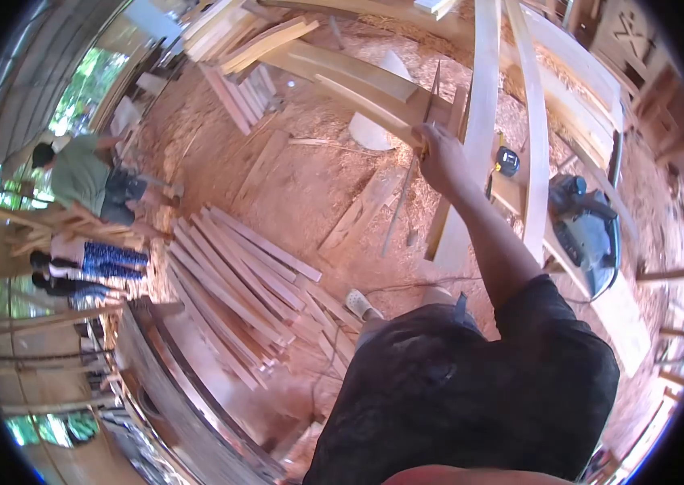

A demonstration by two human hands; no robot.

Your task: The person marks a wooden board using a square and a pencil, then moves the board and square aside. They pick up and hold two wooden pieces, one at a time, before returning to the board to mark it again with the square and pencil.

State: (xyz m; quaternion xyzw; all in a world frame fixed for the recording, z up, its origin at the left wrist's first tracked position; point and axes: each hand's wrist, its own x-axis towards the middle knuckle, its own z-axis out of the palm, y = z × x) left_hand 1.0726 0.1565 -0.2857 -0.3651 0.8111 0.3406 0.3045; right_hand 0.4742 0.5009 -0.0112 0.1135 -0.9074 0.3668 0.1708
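My right hand (441, 160) reaches forward over the planks, its fingers closed at the near end of a long, narrow wooden strip (366, 103). A small yellowish bit shows at the fingers, too small to name. Just past the hand, a thin dark bar (435, 93) crosses the wood at a slant. A black tape measure (507, 160) lies to the right of my forearm, beside a long pale board (483, 89). My left hand is out of sight.
A dark-bodied power tool (584, 230) rests on wood at the right. Many sawn strips (233, 283) lie fanned on the floor. A person in a green shirt (83, 174) and other people stand at left. Cut boards (257, 44) are piled at the back; a cord (406, 284) trails near my feet.
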